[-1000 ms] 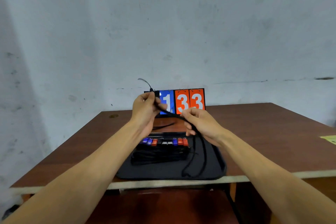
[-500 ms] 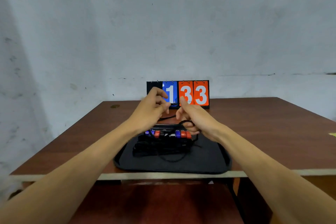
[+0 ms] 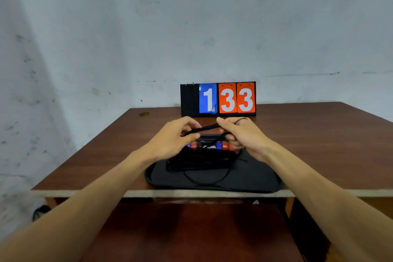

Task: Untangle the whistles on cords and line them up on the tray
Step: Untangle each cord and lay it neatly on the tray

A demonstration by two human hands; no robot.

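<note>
A black tray [image 3: 251, 178] lies at the table's near edge. Along its far side stands a row of red, blue and pale whistles [image 3: 222, 146], their black cords bundled in front of them. A short stretch of black cord [image 3: 204, 129] runs between my two hands, just above the whistle row. My left hand [image 3: 173, 137] pinches its left end. My right hand [image 3: 239, 134] has its fingers curled round the cord, which loops over one finger. A slack loop of that cord [image 3: 209, 182] hangs down onto the tray's floor. My hands hide part of the row.
A flip scoreboard [image 3: 218, 99] showing 1, 3, 3 stands at the back of the brown table [image 3: 319, 144], against a grey wall. The table's pale front edge [image 3: 191, 193] runs just below the tray. Bare wood lies left and right of the tray.
Both hands have come down from in front of the scoreboard to just above the whistle row. The long hanging cord has been gathered in, leaving a short span between the hands.
</note>
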